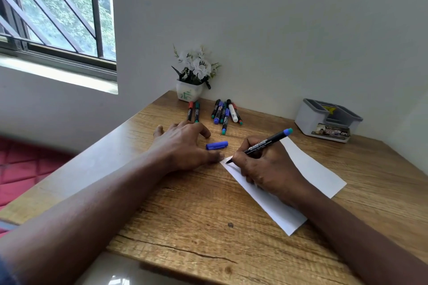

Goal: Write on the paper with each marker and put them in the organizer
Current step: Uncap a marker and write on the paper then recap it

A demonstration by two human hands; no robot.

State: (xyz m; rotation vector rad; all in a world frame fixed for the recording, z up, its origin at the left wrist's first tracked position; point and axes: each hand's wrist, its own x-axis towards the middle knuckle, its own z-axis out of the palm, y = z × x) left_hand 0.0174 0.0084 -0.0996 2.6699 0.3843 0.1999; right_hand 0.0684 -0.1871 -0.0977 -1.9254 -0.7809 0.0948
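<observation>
Right hand [266, 169] gripping black blue-ended marker [269, 140], tip on white paper [312, 169], left hand [183, 146] spread

Both forearms bare, entering from the lower corners. The left hand [183, 146] lies palm down on the counter [208, 227], fingers spread, nearly straight. The right hand [264, 169] is curled round a marker [266, 142] in a writing grip.

Wooden desk [208, 203]: white paper [310, 169] front right, blue cap [217, 145] loose just left of it. At the back: two markers [196, 112], marker heap [225, 113], flower pot [188, 92]. Grey organizer [327, 120] back right.
</observation>
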